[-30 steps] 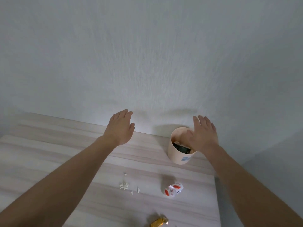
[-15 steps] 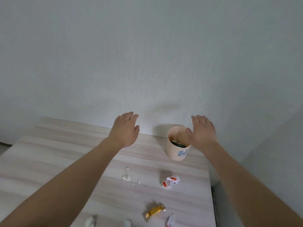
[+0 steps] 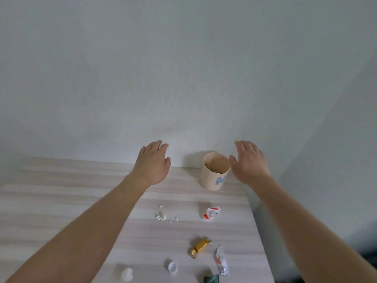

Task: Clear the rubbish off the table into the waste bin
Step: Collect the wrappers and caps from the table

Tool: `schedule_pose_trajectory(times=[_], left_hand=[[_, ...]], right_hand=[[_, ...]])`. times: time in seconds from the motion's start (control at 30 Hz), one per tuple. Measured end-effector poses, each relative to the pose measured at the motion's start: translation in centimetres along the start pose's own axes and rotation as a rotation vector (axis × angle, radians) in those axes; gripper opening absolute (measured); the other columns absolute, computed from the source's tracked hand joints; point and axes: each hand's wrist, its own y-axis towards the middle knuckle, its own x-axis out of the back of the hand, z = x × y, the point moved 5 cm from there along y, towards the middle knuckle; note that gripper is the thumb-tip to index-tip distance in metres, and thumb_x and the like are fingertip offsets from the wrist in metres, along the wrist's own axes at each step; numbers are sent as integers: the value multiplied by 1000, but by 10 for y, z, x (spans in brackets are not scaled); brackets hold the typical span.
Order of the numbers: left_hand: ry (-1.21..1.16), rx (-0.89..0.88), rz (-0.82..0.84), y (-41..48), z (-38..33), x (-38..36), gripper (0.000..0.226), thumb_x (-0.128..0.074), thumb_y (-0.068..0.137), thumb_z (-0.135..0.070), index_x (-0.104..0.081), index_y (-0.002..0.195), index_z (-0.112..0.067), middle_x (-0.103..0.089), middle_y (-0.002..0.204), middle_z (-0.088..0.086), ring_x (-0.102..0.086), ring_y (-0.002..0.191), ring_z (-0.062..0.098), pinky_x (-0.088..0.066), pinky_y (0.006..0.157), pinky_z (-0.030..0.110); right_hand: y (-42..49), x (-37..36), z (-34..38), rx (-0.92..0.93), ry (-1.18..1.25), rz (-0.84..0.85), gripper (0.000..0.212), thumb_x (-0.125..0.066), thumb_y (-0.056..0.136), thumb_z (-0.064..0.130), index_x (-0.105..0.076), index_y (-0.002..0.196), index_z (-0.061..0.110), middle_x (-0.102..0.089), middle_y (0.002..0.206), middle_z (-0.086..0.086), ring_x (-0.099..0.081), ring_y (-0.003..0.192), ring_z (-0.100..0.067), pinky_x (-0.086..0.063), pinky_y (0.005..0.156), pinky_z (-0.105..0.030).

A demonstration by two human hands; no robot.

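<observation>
- Pale wood-grain table [image 3: 61, 201] now showing far more of its near end than a second ago, since the view has tipped down; the near edge cut off by the frame.
- Right hand [image 3: 250, 162] drawn back off the mouth of the small beige cylindrical waste bin [image 3: 213, 172], now just beside its rim, fingers spread, holding nothing; probably a piece just dropped.
- Left hand [image 3: 153, 162] hovering as before, flat and spread, empty.
- Something dark inside the bin, too shadowed to name.
- Newly in view, all to be cleared: gold foil sweet wrapper [image 3: 201, 246], red-and-white wrapper strip [image 3: 221, 262], white bottle cap [image 3: 173, 268], crumpled white scrap [image 3: 127, 274], and a green wrapper [image 3: 211, 279] cut off below.
- Unmoved: red-and-white crumpled wrapper [image 3: 211, 213] and white paper crumbs [image 3: 161, 215], too small to count.
</observation>
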Motion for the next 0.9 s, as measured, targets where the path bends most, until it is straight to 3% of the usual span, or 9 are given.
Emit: schedule_pose_trajectory(times=[0.23,0.47,0.67,0.9], left_hand=[[-30,-64,-14,-40,7,12,47,-42,97,-31,-40,139,-11,-36,149,12,-33,136,29,-27,110,44],[-15,-51,14,-80,-6,2,46,-42,97,-30,-41,138,-9,-38,147,13,-35,134,31,-28,110,45],[8,8,58,-116,-37,-22,47,-43,96,-30,-42,137,-9,-40,146,13,-35,134,31,-29,109,44],[23,74,132,-172,-67,-63,47,-44,94,-31,-42,136,-11,-41,145,15,-38,133,32,-32,109,46]], right_hand=[[-60,6,26,-49,5,-14,51,-45,93,30,-41,139,9,-46,141,-8,-34,134,-27,-27,110,-38],[-107,2,6,-57,-3,-2,49,-47,90,30,-44,134,9,-50,136,-10,-39,129,-29,-32,105,-40],[-147,-14,-25,-30,8,68,47,-45,89,33,-47,128,7,-53,130,-11,-44,123,-31,-35,102,-41],[-191,-48,-58,33,41,207,56,-39,88,38,-43,136,8,-49,136,-11,-42,126,-32,-33,106,-43]])
